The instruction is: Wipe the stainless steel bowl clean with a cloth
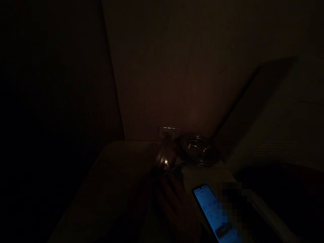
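Observation:
The scene is very dark. My right hand (176, 202) reaches up from the bottom middle over a pale table (113, 189), its fingers near the base of a clear glass-like bottle (165, 157). Whether the fingers touch or grip the bottle is lost in the dark. A phone (209, 207) with a lit blue screen lies just right of the hand. My left hand is not visible.
A shiny metal bowl (198, 148) sits at the table's back edge, right of the bottle. A wall socket plate (169, 131) is behind them. A pale slanted surface (283, 128) rises at the right; the left side is black.

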The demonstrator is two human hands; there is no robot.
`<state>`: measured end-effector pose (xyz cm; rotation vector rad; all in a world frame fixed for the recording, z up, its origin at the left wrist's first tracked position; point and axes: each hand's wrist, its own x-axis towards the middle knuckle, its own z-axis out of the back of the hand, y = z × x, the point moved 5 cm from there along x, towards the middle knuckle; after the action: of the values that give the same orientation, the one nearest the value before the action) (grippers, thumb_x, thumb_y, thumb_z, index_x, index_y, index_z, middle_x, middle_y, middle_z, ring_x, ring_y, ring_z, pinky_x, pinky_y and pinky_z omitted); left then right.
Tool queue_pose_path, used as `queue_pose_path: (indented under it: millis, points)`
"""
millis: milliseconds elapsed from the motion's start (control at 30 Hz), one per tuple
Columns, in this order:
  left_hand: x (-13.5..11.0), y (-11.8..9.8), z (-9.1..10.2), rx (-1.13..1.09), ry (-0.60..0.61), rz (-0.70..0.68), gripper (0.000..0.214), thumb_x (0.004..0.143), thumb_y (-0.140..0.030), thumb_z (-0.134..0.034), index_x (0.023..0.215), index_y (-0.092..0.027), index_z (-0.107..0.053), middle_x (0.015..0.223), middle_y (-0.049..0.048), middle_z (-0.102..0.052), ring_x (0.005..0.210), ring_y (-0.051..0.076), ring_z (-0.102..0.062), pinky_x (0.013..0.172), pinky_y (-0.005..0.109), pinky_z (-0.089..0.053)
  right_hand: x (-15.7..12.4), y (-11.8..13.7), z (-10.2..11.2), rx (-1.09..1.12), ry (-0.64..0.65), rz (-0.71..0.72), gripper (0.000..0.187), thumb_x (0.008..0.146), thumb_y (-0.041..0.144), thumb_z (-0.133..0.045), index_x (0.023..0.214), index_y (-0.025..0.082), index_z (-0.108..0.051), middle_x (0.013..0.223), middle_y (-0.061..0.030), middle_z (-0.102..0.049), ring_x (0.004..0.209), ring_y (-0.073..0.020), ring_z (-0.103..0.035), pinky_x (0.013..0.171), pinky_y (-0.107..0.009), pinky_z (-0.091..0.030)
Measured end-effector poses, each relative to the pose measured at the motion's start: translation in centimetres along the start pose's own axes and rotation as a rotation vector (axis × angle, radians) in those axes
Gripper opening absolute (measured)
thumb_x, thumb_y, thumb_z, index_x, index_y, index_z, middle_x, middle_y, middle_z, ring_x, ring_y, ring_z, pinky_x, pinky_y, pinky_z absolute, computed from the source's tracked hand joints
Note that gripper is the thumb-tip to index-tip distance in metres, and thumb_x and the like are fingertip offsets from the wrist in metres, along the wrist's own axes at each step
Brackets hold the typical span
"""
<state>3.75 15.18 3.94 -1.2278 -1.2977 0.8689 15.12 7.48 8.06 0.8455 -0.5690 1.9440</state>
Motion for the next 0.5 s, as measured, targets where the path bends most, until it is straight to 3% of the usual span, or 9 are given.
queue_pose_path:
  millis: [167,500]
  points:
    - [0.0,0.2,0.1,-0.016,-0.009,0.008,0.032,0.092,-0.037,-0.055,0.118,-0.018,-0.059,0.121,0.0086,-0.061,0.101,0.021,-0.062,0.085,0.041,-0.054,-1.7,0.0,-0.7,0.037,-0.083,-0.075,0.039,0.1,0.011,-0.035,0.13,0.019,-0.059,0.131,-0.0064,-0.062,0.137,-0.0222,-0.039,0.101,-0.035,-0.051]
    - [-0.7,-0.3,-0.4,-0.028,-0.005,0.015,0.032,0.092,-0.037,-0.055,0.12,-0.02,-0.059,0.124,0.0092,-0.059,0.103,0.021,-0.061,0.087,0.041,-0.053,-1.8,0.1,-0.7,0.019,-0.085,-0.066,0.038,0.095,0.009,-0.042,0.128,0.016,-0.061,0.131,-0.0098,-0.062,0.137,-0.0233,-0.039,0.098,-0.033,-0.053]
